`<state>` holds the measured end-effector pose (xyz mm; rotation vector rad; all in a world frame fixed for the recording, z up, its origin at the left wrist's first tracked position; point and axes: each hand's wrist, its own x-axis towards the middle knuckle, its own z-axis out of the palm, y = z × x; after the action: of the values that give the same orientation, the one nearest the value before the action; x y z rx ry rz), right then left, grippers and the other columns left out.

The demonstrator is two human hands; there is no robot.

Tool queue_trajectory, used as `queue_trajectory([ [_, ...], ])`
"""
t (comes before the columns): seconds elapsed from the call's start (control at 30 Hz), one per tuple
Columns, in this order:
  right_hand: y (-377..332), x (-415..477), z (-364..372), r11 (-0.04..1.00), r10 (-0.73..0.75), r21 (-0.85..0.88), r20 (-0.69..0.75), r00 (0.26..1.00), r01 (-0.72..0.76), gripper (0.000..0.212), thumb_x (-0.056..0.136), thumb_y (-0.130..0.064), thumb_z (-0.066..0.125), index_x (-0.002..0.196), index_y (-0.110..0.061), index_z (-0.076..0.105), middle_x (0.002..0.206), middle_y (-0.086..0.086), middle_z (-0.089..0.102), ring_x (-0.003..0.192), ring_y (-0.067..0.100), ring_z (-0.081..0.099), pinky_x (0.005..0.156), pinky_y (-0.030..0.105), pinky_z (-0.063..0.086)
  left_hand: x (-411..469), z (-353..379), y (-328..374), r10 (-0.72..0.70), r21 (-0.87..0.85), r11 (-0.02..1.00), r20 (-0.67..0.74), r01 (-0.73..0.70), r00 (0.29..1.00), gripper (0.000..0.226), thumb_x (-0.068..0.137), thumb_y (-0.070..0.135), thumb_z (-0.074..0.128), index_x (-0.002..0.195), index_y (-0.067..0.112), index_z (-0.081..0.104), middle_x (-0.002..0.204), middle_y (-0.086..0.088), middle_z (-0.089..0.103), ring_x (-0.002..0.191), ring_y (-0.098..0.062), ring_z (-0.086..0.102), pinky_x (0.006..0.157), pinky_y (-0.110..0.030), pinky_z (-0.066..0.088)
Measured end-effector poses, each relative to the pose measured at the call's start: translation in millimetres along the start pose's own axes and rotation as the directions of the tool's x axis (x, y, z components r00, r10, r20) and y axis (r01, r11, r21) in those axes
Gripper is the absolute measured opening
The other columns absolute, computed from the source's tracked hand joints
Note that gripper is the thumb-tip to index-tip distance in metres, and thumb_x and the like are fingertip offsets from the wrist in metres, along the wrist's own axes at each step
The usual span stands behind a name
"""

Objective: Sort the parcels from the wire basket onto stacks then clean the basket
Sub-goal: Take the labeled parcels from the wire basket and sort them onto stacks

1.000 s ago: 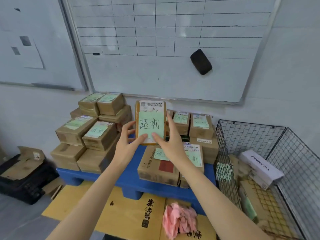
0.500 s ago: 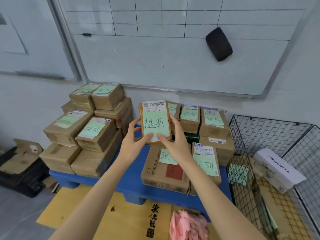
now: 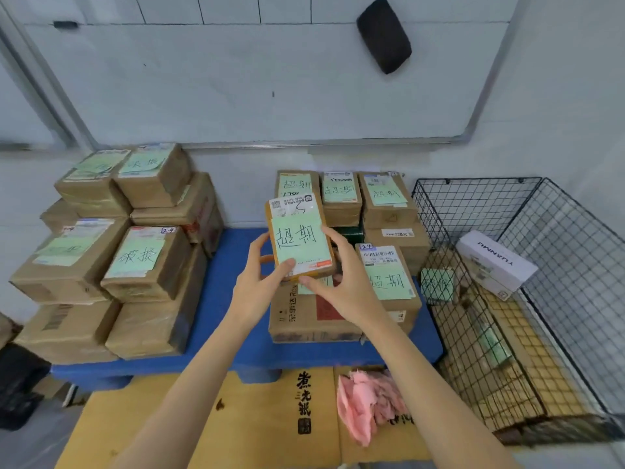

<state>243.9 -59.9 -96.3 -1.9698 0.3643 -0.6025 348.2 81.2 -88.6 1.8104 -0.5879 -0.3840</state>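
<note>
A small brown parcel (image 3: 299, 235) with a green note on its face is held up in the air between both hands, above the blue pallet (image 3: 233, 336) and in front of the right-hand stack of parcels (image 3: 355, 204). The left hand (image 3: 258, 282) has its grip pinching the parcel's left edge, thumb on the lower front and fingers behind. The right hand (image 3: 341, 282) pinches the right edge and lower corner, its thumb under the bottom edge and its fingers along the side. The parcel stands nearly upright, tilted a little to the left, its label facing the camera.

Just below and behind it lies a larger flat carton (image 3: 304, 319) with a red patch, and touching that carton's right side is another labelled parcel (image 3: 389, 279) with a barcode sticker and a green note. Behind these, three labelled boxes stand in a row against the wall. To the left, well apart across bare blue pallet, is a taller stack of brown boxes (image 3: 128, 252), each carrying a green note.

At the right stands the wire basket (image 3: 473, 211), black mesh, just beside the pallet. Inside it a white box (image 3: 495, 262) lies tilted near the back corner, a small green-noted parcel (image 3: 438, 286) leans against the near wall, and cardboard lines the bottom.

In front of the pallet, yellow cardboard sheets (image 3: 209, 421) lie on the floor with a pink cloth (image 3: 368, 401) crumpled on them. On the wall above hangs a whiteboard (image 3: 236, 79) with a black eraser (image 3: 384, 35) stuck to it.
</note>
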Motion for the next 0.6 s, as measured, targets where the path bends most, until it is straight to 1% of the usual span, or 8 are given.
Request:
queue_trajectory([
  [0.07,5,-10,1,0.999,-0.001,-0.054,-0.004,1.0,0.0,0.082,0.081,-0.026,0.081,0.147,-0.038,0.034,0.144,-0.017,0.04,0.133,0.004,0.041,0.104,0.042,0.049,-1,1,-8,-0.039,0.021,0.999,0.035,0.038,0.999,0.063,0.078,0.063,0.06,0.134,0.054,0.033,0.127,0.017,0.058,0.101,0.017,0.056,0.101,-0.04,0.045],
  [0.13,11,-15,5,0.996,0.003,-0.087,-0.01,1.0,-0.004,0.079,0.08,-0.024,0.081,0.145,-0.036,0.037,0.145,-0.016,0.041,0.133,0.004,0.041,0.103,0.041,0.049,-3,3,-18,-0.074,0.033,0.997,0.062,0.072,0.995,0.069,0.071,0.072,0.057,0.134,0.057,0.033,0.126,0.018,0.058,0.114,-0.001,0.057,0.106,-0.048,0.043],
  [0.2,17,-17,11,0.991,0.012,-0.132,-0.024,1.0,-0.015,0.079,0.077,-0.023,0.083,0.143,-0.035,0.04,0.145,-0.013,0.043,0.132,0.003,0.042,0.104,0.038,0.048,-4,2,-26,-0.09,0.042,0.995,0.084,0.087,0.992,0.069,0.068,0.075,0.056,0.132,0.062,0.033,0.123,0.019,0.059,0.116,-0.01,0.058,0.105,-0.051,0.043],
  [0.27,22,-14,18,0.987,0.022,-0.157,-0.054,0.998,-0.03,0.077,0.076,-0.024,0.085,0.14,-0.034,0.042,0.142,-0.012,0.047,0.128,0.004,0.045,0.101,0.034,0.049,-1,-1,-32,-0.108,0.056,0.993,0.106,0.102,0.988,0.066,0.068,0.077,0.056,0.129,0.066,0.033,0.124,0.018,0.059,0.116,-0.014,0.059,0.105,-0.051,0.043],
  [0.33,26,-9,24,0.988,0.034,-0.15,-0.078,0.996,-0.046,0.074,0.075,-0.029,0.085,0.137,-0.034,0.044,0.139,-0.011,0.05,0.124,0.005,0.049,0.096,0.034,0.052,5,-4,-35,-0.128,0.058,0.991,0.128,0.121,0.984,0.061,0.068,0.078,0.056,0.124,0.07,0.033,0.123,0.019,0.059,0.116,-0.013,0.058,0.104,-0.046,0.042],
  [0.4,32,-3,30,0.986,0.049,-0.155,-0.086,0.995,-0.062,0.071,0.076,-0.034,0.084,0.135,-0.035,0.045,0.137,-0.012,0.052,0.123,0.005,0.051,0.093,0.035,0.054,10,-6,-36,-0.144,0.05,0.989,0.14,0.138,0.98,0.056,0.072,0.073,0.056,0.123,0.068,0.033,0.119,0.022,0.057,0.115,-0.007,0.055,0.095,-0.034,0.043],
  [0.5,43,6,36,0.984,0.069,-0.159,-0.102,0.992,-0.085,0.068,0.076,-0.038,0.083,0.133,-0.035,0.046,0.136,-0.011,0.054,0.122,0.007,0.053,0.092,0.038,0.054,18,-9,-39,-0.137,0.038,0.99,0.157,0.133,0.978,0.06,0.078,0.068,0.058,0.132,0.053,0.038,0.117,0.021,0.056,0.11,-0.001,0.053,0.081,-0.02,0.041],
  [0.6,53,15,42,0.978,0.098,-0.173,-0.11,0.989,-0.117,0.064,0.077,-0.04,0.082,0.129,-0.036,0.046,0.136,-0.01,0.055,0.122,0.009,0.054,0.092,0.041,0.054,24,-13,-46,-0.132,0.039,0.991,0.142,0.128,0.981,0.052,0.089,0.056,0.061,0.136,0.042,0.044,0.118,0.018,0.057,0.112,-0.005,0.053,0.08,-0.017,0.041],
])
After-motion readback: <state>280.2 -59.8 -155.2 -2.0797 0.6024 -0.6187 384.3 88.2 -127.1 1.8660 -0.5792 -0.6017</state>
